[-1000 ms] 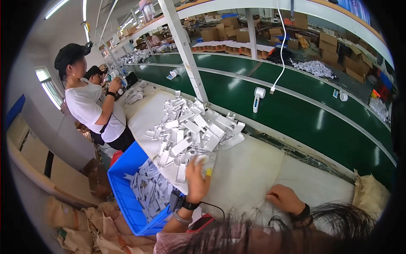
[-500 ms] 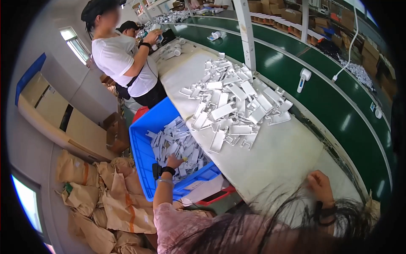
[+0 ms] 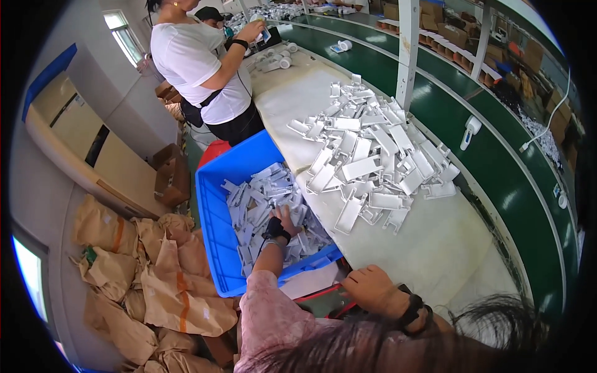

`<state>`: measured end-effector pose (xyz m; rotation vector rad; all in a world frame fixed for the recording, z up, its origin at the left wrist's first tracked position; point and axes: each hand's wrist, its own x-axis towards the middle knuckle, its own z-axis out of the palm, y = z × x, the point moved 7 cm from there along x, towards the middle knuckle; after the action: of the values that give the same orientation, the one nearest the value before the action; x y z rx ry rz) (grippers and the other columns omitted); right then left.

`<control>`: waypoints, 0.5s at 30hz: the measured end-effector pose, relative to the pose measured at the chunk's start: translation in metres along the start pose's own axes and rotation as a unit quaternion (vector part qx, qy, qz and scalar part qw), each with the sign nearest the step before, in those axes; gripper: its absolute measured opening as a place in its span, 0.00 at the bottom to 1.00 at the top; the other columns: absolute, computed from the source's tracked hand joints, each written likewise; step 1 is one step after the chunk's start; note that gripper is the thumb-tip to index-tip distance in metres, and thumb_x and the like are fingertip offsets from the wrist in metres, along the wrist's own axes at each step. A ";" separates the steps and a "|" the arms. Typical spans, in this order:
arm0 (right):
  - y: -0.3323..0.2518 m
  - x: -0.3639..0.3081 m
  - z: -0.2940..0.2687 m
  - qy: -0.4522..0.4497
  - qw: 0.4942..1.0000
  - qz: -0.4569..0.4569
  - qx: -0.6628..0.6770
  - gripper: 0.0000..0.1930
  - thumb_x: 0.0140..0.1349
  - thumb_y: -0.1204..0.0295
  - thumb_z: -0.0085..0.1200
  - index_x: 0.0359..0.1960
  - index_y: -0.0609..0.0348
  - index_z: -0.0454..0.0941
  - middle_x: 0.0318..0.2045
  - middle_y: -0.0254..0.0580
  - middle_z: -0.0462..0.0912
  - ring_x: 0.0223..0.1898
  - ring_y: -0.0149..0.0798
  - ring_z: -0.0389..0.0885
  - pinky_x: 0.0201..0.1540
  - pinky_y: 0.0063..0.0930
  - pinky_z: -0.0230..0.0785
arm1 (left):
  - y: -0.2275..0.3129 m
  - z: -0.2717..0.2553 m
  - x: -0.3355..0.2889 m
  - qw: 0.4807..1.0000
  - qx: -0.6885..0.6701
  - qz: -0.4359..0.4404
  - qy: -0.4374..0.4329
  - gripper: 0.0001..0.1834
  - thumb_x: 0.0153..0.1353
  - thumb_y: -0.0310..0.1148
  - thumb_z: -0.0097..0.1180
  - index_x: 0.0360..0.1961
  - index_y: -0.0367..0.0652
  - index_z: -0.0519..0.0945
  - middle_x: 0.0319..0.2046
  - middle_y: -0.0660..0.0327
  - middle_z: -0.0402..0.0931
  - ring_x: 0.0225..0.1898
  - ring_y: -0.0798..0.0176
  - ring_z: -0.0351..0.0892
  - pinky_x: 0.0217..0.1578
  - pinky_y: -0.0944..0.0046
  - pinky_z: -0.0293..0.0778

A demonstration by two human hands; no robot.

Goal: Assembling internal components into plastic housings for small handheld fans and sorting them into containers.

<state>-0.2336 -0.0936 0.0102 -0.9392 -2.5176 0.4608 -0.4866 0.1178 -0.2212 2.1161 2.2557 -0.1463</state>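
Note:
My left hand [image 3: 284,221] reaches down into a blue plastic bin [image 3: 214,248], its fingers apart and touching the white plastic parts [image 3: 255,202] heaped inside. These are narrow, tray-like housings; nothing is visibly lifted in that hand. On the near edge of the worktable [image 3: 429,248], my right hand [image 3: 372,288] rests with its fingers curled in, and I see nothing in it. Further up the table lies a loose pile of similar white plastic housings [image 3: 373,155].
Brown paper sacks [image 3: 186,286] crowd the floor at the left. Past the bin stands a co-worker in a white shirt [image 3: 196,68]. A green conveyor [image 3: 497,168] runs along the table's far side, behind a white post [image 3: 407,56]. A white handheld device [image 3: 470,130] lies on the conveyor.
My left hand has moved slightly right and deeper into the parts. My right hand has come left across the table to its near edge. The view has shifted, so the table sits further right.

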 end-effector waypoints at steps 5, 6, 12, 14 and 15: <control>0.012 -0.007 -0.009 -0.026 0.997 0.006 0.067 0.09 0.54 0.65 0.58 0.30 0.55 0.73 0.28 0.38 0.75 0.33 0.45 0.76 0.36 0.38 0.66 | -0.032 0.025 0.005 0.971 -0.147 -0.182 -0.050 0.58 0.32 0.50 0.74 0.67 0.54 0.56 0.60 0.43 0.54 0.56 0.43 0.67 0.50 0.55 0.72; 0.012 -0.004 -0.015 -0.012 0.995 -0.013 0.099 0.11 0.52 0.66 0.59 0.27 0.59 0.71 0.26 0.43 0.74 0.30 0.50 0.75 0.32 0.42 0.67 | -0.032 0.036 0.006 0.967 -0.172 -0.174 -0.076 0.60 0.33 0.48 0.74 0.67 0.53 0.52 0.62 0.41 0.47 0.58 0.38 0.63 0.54 0.52 0.69; 0.019 -0.011 -0.011 -0.028 0.994 0.010 0.109 0.10 0.54 0.67 0.58 0.28 0.58 0.72 0.27 0.43 0.75 0.32 0.49 0.76 0.33 0.40 0.69 | -0.012 0.023 -0.009 0.989 -0.088 -0.085 0.087 0.41 0.38 0.39 0.69 0.56 0.49 0.66 0.51 0.41 0.59 0.47 0.37 0.68 0.47 0.48 0.70; 0.022 -0.013 -0.016 -0.010 0.993 0.010 0.120 0.10 0.53 0.67 0.59 0.29 0.58 0.72 0.28 0.43 0.75 0.32 0.49 0.77 0.34 0.40 0.69 | -0.006 0.006 -0.004 0.991 -0.085 -0.060 0.084 0.35 0.40 0.38 0.67 0.53 0.47 0.68 0.48 0.42 0.62 0.45 0.38 0.70 0.46 0.49 0.70; 0.021 -0.014 -0.018 0.002 0.991 0.003 0.131 0.10 0.53 0.68 0.59 0.30 0.58 0.73 0.28 0.43 0.76 0.33 0.49 0.77 0.34 0.40 0.69 | -0.008 -0.001 -0.002 0.992 -0.086 -0.044 0.081 0.30 0.42 0.37 0.64 0.49 0.46 0.70 0.45 0.42 0.66 0.44 0.38 0.71 0.45 0.49 0.70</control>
<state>-0.2036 -0.0850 0.0132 -0.8449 -2.3762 0.7703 -0.4947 0.1150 -0.2196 2.0102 2.3521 0.2188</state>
